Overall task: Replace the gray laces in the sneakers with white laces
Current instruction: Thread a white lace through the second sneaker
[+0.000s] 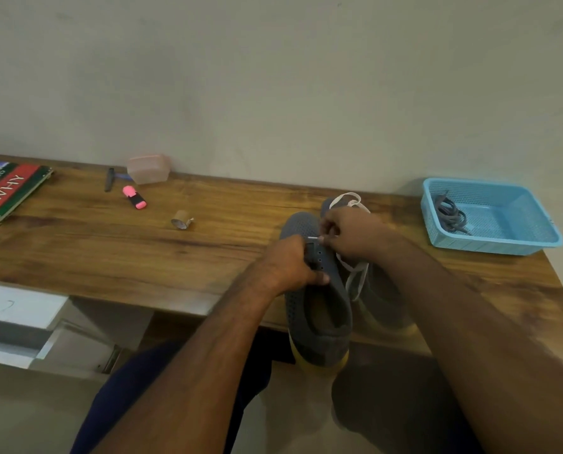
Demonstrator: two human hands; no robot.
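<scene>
A gray knit sneaker (319, 309) with a yellow sole stands at the table's front edge, heel toward me. My left hand (290, 262) grips its eyelet side near the tongue. My right hand (349, 234) pinches the tip of a white lace (355, 276) at an eyelet, and the lace hangs down on the right side. The second gray sneaker (381, 303) lies just right of the first, mostly under my right forearm, with a loop of white lace showing above my hand. The gray laces (450, 214) lie bundled in a blue basket (516, 237).
The wooden table (142, 244) runs along a plain wall. On its left are books (8, 191), a dark pen (109, 179), a pink highlighter (134, 197), a pink lidded box (149, 168) and a small tape roll (181, 220). White drawers (18, 322) stand below.
</scene>
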